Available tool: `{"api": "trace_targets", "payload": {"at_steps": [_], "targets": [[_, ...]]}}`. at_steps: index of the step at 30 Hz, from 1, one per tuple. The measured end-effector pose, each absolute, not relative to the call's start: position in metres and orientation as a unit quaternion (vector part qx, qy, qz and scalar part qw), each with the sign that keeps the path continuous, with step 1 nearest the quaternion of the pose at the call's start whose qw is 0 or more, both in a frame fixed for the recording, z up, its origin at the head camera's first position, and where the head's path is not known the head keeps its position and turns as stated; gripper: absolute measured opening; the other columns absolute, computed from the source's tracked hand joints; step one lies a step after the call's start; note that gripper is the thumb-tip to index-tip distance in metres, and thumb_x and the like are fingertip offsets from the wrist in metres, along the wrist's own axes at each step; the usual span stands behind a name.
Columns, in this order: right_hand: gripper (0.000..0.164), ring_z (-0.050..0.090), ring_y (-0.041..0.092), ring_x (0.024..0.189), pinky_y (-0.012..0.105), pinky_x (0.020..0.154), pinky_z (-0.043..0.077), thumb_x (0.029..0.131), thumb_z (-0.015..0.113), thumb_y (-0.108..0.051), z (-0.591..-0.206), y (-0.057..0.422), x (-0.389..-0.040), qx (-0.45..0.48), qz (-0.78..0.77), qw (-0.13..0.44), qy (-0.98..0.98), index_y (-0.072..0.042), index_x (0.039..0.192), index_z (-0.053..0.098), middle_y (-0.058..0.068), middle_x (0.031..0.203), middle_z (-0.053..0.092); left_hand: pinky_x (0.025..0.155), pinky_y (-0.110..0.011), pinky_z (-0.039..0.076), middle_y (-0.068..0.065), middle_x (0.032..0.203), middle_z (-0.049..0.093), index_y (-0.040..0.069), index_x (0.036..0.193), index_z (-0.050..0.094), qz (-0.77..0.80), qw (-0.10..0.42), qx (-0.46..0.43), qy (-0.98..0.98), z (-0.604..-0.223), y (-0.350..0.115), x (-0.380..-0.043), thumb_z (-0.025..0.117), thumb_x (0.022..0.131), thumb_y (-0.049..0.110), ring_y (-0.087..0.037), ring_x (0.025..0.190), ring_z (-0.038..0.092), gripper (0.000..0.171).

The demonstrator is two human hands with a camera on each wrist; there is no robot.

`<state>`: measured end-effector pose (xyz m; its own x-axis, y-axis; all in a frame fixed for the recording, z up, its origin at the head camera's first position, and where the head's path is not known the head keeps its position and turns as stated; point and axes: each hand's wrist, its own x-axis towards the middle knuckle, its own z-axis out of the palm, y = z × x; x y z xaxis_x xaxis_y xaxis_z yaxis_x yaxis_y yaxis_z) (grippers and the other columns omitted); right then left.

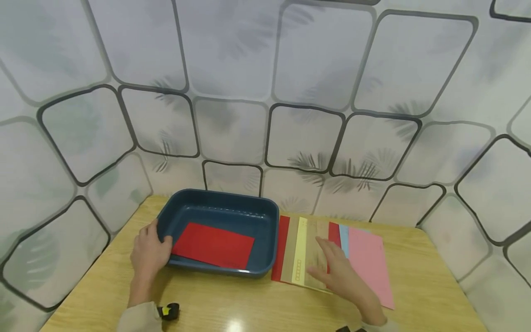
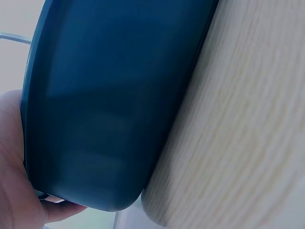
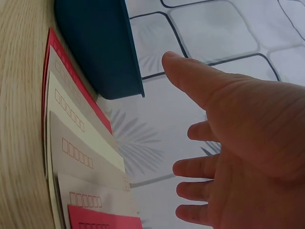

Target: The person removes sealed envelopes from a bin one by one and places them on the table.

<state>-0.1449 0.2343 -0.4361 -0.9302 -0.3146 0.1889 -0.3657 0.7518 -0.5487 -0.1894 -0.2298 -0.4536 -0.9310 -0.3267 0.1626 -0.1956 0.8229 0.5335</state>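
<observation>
A dark blue rectangular tray stands on the table, and a red envelope lies flat in it. My left hand grips the tray's left end, thumb over the rim; the left wrist view shows that hand against the tray's outer wall. To the right of the tray, several envelopes lie fanned and overlapping, among them a yellow one and a pink one. Over these hovers my right hand, fingers extended and holding nothing. Printed boxes mark the envelopes in the right wrist view.
The wooden table ends at a wall covered with rounded-box and leaf patterns, which also closes in both sides. The tray's right end stands close beside the leftmost red envelope of the fan.
</observation>
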Motion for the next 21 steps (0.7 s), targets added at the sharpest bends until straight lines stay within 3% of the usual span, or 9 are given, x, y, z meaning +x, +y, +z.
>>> {"api": "trace_targets", "payload": {"at_steps": [7, 13, 21], "targets": [[0.079, 0.024, 0.036, 0.129, 0.066, 0.095, 0.031, 0.083, 0.059, -0.05, -0.431, 0.224, -0.147, 0.203, 0.304, 0.037, -0.93, -0.011, 0.143, 0.027, 0.021, 0.144, 0.032, 0.085, -0.07, 0.035, -0.035, 0.134, 0.032, -0.004, 0.14, 0.024, -0.265, 0.12, 0.137, -0.947, -0.453, -0.229, -0.19, 0.047, 0.086, 0.021, -0.05, 0.116, 0.032, 0.063], [0.074, 0.029, 0.035, 0.127, 0.063, 0.096, 0.032, 0.084, 0.059, -0.046, -0.421, 0.214, -0.151, 0.226, 0.283, 0.049, -0.931, -0.009, 0.141, 0.031, 0.019, 0.141, 0.036, 0.085, -0.07, 0.035, -0.035, 0.134, 0.032, -0.004, 0.14, 0.024, -0.267, 0.12, 0.139, -0.946, -0.453, -0.229, -0.188, 0.047, 0.086, 0.02, -0.05, 0.116, 0.032, 0.063], [0.071, 0.027, 0.033, 0.128, 0.061, 0.098, 0.032, 0.084, 0.063, -0.038, -0.405, 0.191, -0.155, 0.236, 0.265, 0.015, -0.935, -0.012, 0.142, 0.03, 0.02, 0.142, 0.034, 0.084, -0.07, 0.036, -0.035, 0.133, 0.033, -0.004, 0.139, 0.026, -0.267, 0.124, 0.136, -0.946, -0.451, -0.229, -0.188, 0.046, 0.086, 0.021, -0.05, 0.115, 0.033, 0.062]]}}
